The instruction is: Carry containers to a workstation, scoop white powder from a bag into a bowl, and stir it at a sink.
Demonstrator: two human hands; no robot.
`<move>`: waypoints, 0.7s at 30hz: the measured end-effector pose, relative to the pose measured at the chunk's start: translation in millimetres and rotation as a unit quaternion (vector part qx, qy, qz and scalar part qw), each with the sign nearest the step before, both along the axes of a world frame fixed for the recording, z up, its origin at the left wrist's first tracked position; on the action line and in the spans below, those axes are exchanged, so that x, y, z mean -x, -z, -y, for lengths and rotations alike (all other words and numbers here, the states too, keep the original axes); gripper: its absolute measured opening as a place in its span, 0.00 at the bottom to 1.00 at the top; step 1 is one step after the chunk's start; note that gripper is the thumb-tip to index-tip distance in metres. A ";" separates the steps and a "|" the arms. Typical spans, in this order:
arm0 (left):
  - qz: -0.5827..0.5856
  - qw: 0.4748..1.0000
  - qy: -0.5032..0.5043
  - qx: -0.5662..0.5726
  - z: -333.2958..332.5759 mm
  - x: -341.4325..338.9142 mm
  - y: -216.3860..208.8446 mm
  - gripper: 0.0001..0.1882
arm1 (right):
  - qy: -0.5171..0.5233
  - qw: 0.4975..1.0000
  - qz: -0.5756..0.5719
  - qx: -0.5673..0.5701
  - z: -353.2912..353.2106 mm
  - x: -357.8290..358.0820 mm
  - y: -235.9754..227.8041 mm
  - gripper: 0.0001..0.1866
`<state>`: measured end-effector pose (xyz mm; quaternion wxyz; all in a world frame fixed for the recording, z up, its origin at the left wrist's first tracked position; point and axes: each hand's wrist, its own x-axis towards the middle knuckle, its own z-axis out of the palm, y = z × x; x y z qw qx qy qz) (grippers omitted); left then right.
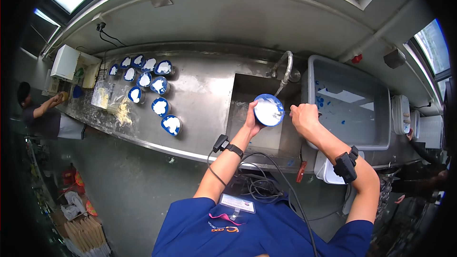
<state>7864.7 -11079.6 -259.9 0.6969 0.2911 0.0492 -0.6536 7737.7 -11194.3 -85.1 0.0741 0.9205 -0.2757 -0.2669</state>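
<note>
My left hand grips a round blue bowl with white contents and holds it over the steel sink, right under the curved tap. My right hand is closed into a fist just right of the bowl, at the edge of a large grey tub. Whether it holds something small I cannot tell.
Several more blue bowls with white contents stand on the steel counter to the left. Clear bags lie beyond them. Another person works at the far left. White stacked containers sit at the right.
</note>
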 end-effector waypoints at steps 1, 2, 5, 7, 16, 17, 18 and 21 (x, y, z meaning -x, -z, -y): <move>-0.002 1.000 0.004 0.001 4.0 0.6 0.1 0.43 | 0.019 1.000 0.011 -0.004 1.4 3.8 -3.7 0.13; -0.008 1.000 0.013 0.012 8.2 0.7 0.1 0.43 | 0.014 1.000 0.019 0.006 2.7 8.3 -4.9 0.13; -0.012 0.999 0.026 0.024 9.7 2.5 -2.0 0.43 | 0.018 1.000 0.021 0.001 0.4 15.3 -23.5 0.13; -0.009 0.999 0.032 0.026 7.3 1.9 -6.2 0.43 | 0.015 0.999 0.030 0.001 -0.8 18.8 -28.1 0.13; 0.035 0.999 -0.018 0.010 -40.1 16.2 -35.4 0.40 | -0.148 0.977 0.155 0.015 16.5 9.5 -18.4 0.11; 0.038 0.999 -0.011 0.004 -45.8 17.5 -39.0 0.40 | -0.121 0.986 0.104 -0.042 18.6 5.9 -23.9 0.13; 0.039 0.998 -0.044 -0.012 -51.7 18.6 -42.6 0.40 | -0.101 0.989 0.094 -0.060 16.8 5.5 -21.2 0.18; 0.029 0.994 -0.101 -0.028 -57.6 18.2 -56.1 0.39 | -0.060 0.984 0.116 -0.121 7.8 7.4 -16.5 0.20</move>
